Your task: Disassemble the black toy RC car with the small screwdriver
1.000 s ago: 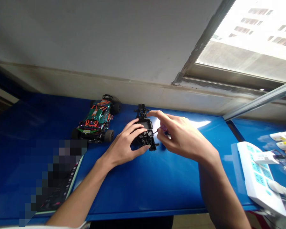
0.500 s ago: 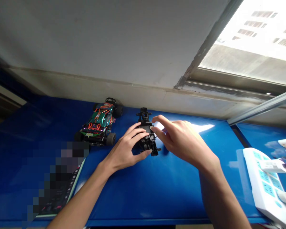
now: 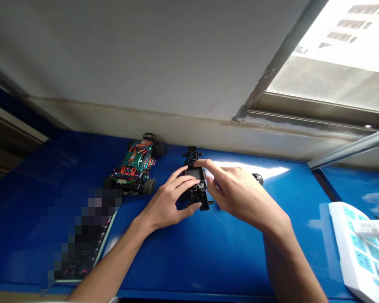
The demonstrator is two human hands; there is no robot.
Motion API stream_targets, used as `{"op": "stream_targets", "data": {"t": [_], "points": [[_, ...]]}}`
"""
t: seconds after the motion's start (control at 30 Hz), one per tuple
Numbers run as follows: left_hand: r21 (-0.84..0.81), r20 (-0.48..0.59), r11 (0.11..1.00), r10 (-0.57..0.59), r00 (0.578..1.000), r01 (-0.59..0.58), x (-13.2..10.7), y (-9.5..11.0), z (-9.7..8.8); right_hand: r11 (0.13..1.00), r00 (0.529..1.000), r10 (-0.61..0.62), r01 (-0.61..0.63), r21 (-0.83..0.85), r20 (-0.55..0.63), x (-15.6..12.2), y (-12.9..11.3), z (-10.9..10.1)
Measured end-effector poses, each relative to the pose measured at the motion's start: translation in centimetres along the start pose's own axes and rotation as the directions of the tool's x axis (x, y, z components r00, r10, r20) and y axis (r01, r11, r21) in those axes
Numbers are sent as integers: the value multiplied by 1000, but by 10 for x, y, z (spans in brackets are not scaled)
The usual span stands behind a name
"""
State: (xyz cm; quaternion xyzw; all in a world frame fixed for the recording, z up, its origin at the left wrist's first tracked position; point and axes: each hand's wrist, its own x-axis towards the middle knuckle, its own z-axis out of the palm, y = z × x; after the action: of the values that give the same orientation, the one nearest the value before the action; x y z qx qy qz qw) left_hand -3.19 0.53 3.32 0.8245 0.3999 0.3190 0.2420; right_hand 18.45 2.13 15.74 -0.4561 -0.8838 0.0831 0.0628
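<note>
A small black model-car chassis point(image 3: 195, 188) lies on the blue table point(image 3: 208, 252) near the wall. My left hand point(image 3: 166, 204) grips its left side, with fingers curled over the top and the thumb under the near end. My right hand point(image 3: 236, 193) is on its right side. The index finger reaches across the top of the chassis and the other fingers are curled in. What they hold is hidden. A small dark round thing point(image 3: 258, 179) shows just beyond my right knuckles.
A finished green and orange model race car point(image 3: 134, 168) stands to the left of the chassis. A dark flat device point(image 3: 78, 240), blurred out, lies at the near left. A white power strip point(image 3: 355, 248) with plugs sits at the right edge. Wall and window sill run behind.
The view has tilted up and shifted slightly. My right hand has closed in on the chassis, and the thin tool seen in its fingers earlier is hidden. My left hand keeps its grip.
</note>
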Motion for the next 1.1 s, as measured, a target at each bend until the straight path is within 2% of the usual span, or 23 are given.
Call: {"op": "stream_targets", "data": {"t": [0.1, 0.27, 0.33, 0.47, 0.63, 0.8, 0.87, 0.97, 1.1], "points": [[-1, -1, 1000, -2, 1000, 2, 0, 2, -1, 997, 999, -29, 31, 75, -30, 0, -1, -2], [-6, 8, 1000, -15, 1000, 15, 1, 4, -2, 996, 997, 79, -78, -47, 25, 2, 0, -4], [-6, 5, 1000, -16, 1000, 16, 1, 4, -1, 997, 997, 69, -68, -30, 32, 1, 1, -5], [-19, -6, 1000, -16, 1000, 15, 0, 4, 0, 998, 999, 23, -22, 59, -28, -1, 2, -5], [-27, -1, 999, -21, 1000, 21, 1, 5, -1, 993, 993, 115, -115, 6, 38, 1, 2, -5], [-23, -9, 1000, -16, 1000, 16, 1, 6, -2, 997, 1000, 27, -26, 74, -14, -1, 5, -7], [-20, -4, 1000, -15, 1000, 15, 1, 6, -3, 995, 998, 46, -43, 94, -32, 0, 5, -7], [-23, 0, 1000, -14, 1000, 14, 1, 6, -3, 993, 995, 101, -101, 66, 5, 1, 5, -6], [-25, -7, 1000, -13, 1000, 13, 1, 6, -3, 997, 999, 37, -36, 73, -10, 0, 4, -6]]}}
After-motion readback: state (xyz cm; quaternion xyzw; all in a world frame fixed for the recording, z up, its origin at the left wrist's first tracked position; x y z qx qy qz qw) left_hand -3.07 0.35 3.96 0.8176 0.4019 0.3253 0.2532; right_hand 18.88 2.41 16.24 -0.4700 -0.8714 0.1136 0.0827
